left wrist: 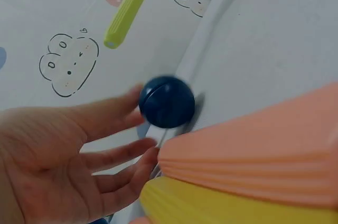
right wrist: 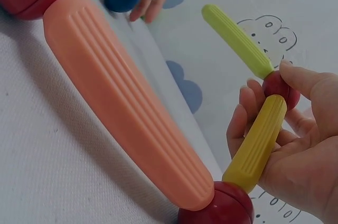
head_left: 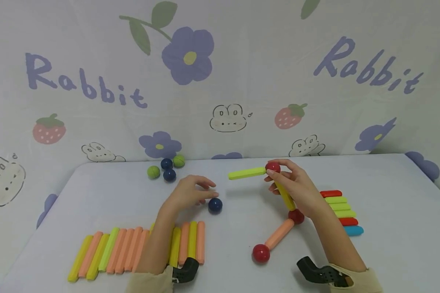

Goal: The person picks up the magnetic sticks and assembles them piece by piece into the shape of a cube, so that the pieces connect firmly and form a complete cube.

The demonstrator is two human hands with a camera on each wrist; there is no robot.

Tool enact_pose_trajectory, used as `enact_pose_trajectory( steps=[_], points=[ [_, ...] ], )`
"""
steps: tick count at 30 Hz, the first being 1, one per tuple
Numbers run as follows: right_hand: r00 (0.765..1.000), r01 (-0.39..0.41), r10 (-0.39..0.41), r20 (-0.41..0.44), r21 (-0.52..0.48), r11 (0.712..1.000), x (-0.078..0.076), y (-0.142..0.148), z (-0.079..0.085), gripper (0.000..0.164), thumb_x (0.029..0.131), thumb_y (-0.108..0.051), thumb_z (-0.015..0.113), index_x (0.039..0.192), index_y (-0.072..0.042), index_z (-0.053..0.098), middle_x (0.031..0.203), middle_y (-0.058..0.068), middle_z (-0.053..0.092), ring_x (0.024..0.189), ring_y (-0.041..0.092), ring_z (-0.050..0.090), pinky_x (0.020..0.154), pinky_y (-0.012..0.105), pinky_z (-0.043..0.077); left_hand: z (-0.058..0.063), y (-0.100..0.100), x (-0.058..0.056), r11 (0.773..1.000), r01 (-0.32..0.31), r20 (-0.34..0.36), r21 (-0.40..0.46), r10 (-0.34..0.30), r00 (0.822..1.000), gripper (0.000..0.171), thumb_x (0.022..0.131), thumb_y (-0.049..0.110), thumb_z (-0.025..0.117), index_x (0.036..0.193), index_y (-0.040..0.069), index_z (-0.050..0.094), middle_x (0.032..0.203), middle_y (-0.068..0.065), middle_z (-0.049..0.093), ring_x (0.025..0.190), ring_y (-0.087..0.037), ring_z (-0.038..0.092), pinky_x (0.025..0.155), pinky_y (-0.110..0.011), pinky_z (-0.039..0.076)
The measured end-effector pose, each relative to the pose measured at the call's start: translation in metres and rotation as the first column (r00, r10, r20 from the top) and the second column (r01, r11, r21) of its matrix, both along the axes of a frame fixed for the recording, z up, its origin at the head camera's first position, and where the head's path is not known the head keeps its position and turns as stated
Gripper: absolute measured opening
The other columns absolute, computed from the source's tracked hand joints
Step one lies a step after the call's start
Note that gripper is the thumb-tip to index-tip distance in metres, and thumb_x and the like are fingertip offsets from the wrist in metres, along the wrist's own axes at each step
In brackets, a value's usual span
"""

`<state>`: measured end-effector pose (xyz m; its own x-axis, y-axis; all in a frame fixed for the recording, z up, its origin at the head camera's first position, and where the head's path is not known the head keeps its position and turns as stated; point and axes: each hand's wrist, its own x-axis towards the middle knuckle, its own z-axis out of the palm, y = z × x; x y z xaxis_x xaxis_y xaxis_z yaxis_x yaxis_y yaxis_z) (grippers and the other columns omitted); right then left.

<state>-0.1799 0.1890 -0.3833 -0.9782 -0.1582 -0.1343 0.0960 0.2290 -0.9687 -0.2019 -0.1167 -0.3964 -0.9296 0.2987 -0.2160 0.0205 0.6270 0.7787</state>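
Observation:
My right hand pinches a red ball between thumb and fingers, above the table. From that ball a lime-green stick points left, and a yellow stick runs down to a second red ball. An orange stick links this one to a third red ball near the front. My left hand has loosely bent fingers, with fingertips right beside a dark blue ball; whether they touch it I cannot tell. In the left wrist view the palm holds nothing.
A row of orange, yellow and green sticks lies at front left, partly under my left forearm. Two green balls and two blue balls sit at the back left. Red, green and blue sticks lie right of my right forearm. A printed cloth hangs behind.

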Motion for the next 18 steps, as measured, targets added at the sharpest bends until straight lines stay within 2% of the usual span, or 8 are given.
enact_pose_trajectory(
  steps=[2, 5, 9, 12, 14, 18],
  points=[
    [1.000, 0.003, -0.003, 0.003, 0.002, 1.000, 0.000, 0.001, 0.000, 0.055, 0.107, -0.034, 0.063, 0.152, -0.008, 0.044, 0.122, 0.017, 0.073, 0.095, 0.020, 0.071, 0.087, 0.024, 0.060, 0.002, 0.004, 0.003, 0.994, 0.113, 0.053, 0.014, -0.113, 0.992, 0.034, 0.096, 0.024, 0.080, 0.125, 0.007, 0.075, 0.117, -0.011, 0.071, 0.078, -0.016, 0.067, 0.075, -0.026, 0.057],
    [1.000, 0.004, -0.004, 0.005, 0.007, 1.000, 0.001, 0.001, 0.000, 0.056, 0.107, -0.035, 0.063, 0.153, -0.008, 0.044, 0.124, 0.018, 0.073, 0.095, 0.020, 0.071, 0.087, 0.024, 0.060, 0.007, 0.013, 0.010, 0.966, 0.256, 0.148, 0.021, -0.256, 0.955, 0.035, 0.093, 0.025, 0.083, 0.124, 0.011, 0.075, 0.108, -0.006, 0.069, 0.076, -0.016, 0.067, 0.073, -0.026, 0.055],
    [1.000, 0.011, -0.011, 0.004, 0.006, 1.000, 0.001, 0.002, 0.000, 0.057, 0.107, -0.035, 0.063, 0.153, -0.007, 0.043, 0.124, 0.019, 0.072, 0.096, 0.020, 0.071, 0.087, 0.024, 0.059, 0.013, 0.034, 0.023, 0.915, 0.402, 0.225, -0.018, -0.388, 0.894, 0.027, 0.087, 0.021, 0.089, 0.112, 0.017, 0.077, 0.101, -0.002, 0.066, 0.081, -0.015, 0.063, 0.073, -0.025, 0.051],
    [1.000, 0.017, -0.017, 0.004, -0.002, 1.000, 0.001, 0.003, 0.000, 0.057, 0.108, -0.034, 0.062, 0.153, -0.006, 0.042, 0.123, 0.018, 0.073, 0.095, 0.019, 0.071, 0.087, 0.024, 0.059, 0.015, 0.049, 0.029, 0.885, 0.465, 0.222, -0.028, -0.448, 0.866, 0.017, 0.087, 0.018, 0.089, 0.100, 0.018, 0.079, 0.098, 0.001, 0.066, 0.089, -0.013, 0.060, 0.078, -0.025, 0.049],
    [1.000, 0.017, -0.017, 0.005, -0.009, 1.000, 0.000, 0.003, 0.000, 0.057, 0.108, -0.034, 0.062, 0.153, -0.006, 0.042, 0.123, 0.018, 0.073, 0.095, 0.020, 0.071, 0.087, 0.024, 0.059, 0.015, 0.054, 0.031, 0.884, 0.467, 0.203, -0.026, -0.453, 0.868, 0.013, 0.086, 0.018, 0.089, 0.095, 0.018, 0.080, 0.097, 0.003, 0.067, 0.092, -0.013, 0.058, 0.081, -0.026, 0.048],
    [1.000, 0.013, -0.013, 0.009, -0.012, 1.000, -0.001, 0.003, 0.000, 0.057, 0.108, -0.034, 0.062, 0.154, -0.007, 0.042, 0.124, 0.018, 0.072, 0.096, 0.021, 0.071, 0.087, 0.024, 0.059, 0.013, 0.047, 0.027, 0.911, 0.412, 0.162, 0.024, -0.410, 0.898, 0.015, 0.088, 0.014, 0.087, 0.101, 0.013, 0.080, 0.098, 0.001, 0.069, 0.088, -0.014, 0.062, 0.078, -0.025, 0.053]
  ],
)
